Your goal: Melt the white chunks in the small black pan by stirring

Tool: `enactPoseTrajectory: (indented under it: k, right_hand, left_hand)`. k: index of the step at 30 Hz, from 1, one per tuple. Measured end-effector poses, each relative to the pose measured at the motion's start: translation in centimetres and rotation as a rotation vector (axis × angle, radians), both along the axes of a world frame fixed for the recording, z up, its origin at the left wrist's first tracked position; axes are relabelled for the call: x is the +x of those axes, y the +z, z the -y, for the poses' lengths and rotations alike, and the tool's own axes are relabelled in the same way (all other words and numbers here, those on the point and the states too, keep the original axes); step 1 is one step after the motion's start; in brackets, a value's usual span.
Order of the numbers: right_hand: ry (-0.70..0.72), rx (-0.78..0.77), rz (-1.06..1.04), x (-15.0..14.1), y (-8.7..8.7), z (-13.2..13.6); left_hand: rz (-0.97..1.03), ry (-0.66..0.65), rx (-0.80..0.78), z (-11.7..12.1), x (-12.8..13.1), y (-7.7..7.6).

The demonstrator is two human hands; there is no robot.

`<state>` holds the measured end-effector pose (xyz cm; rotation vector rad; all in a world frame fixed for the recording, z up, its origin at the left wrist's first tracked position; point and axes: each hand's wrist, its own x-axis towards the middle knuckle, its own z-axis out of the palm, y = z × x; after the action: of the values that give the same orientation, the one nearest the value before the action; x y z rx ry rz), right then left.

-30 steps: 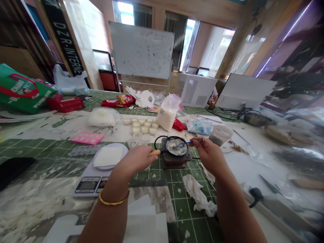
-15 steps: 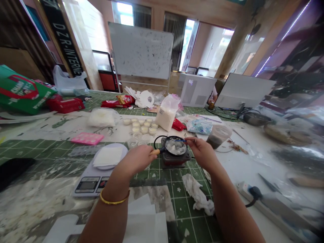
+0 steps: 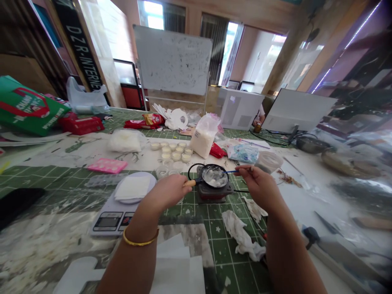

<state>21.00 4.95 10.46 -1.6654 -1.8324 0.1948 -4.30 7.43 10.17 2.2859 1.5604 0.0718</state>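
Just below the middle of my feed, a small black frying pan point(image 3: 214, 176) sits on a compact electric hot plate point(image 3: 214, 193), its floor coated in lumpy white paste point(image 3: 212, 176). The person's left hand point(image 3: 165, 192) is closed firmly around the pan's wooden handle point(image 3: 190, 183). Their right hand point(image 3: 260, 188) holds a thin blue stirring stick point(image 3: 232, 172) in a narrow fingertip pinch, with its tip at the pan's right side; I cannot tell whether it touches the paste.

Toward the upper centre, rows of small cups point(image 3: 174, 156) with pale contents sit near a bag of white granules point(image 3: 203, 136). I judge those cups already filled. At lower left, a digital kitchen scale point(image 3: 107, 221) carries a white plate point(image 3: 150, 181) under a square white sheet point(image 3: 132, 188). A crumpled paper towel point(image 3: 241, 237) lies on the green cutting mat point(image 3: 214, 249) below the hands.

From here, the mixing looks unfinished: lumps remain, and the pan has not been emptied.
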Motion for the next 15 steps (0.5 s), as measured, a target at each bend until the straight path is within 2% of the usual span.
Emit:
enactPoseTrajectory:
  k: [10, 15]
  right_hand:
    - [-0.035, 0.018, 0.138, 0.29, 0.64, 1.00]
    - [-0.076, 0.036, 0.121, 0.08, 0.79, 1.10]
  left_hand:
    - [0.011, 0.000, 0.011, -0.16, -0.08, -0.18]
    - [0.004, 0.001, 0.010, -0.15, -0.07, -0.20]
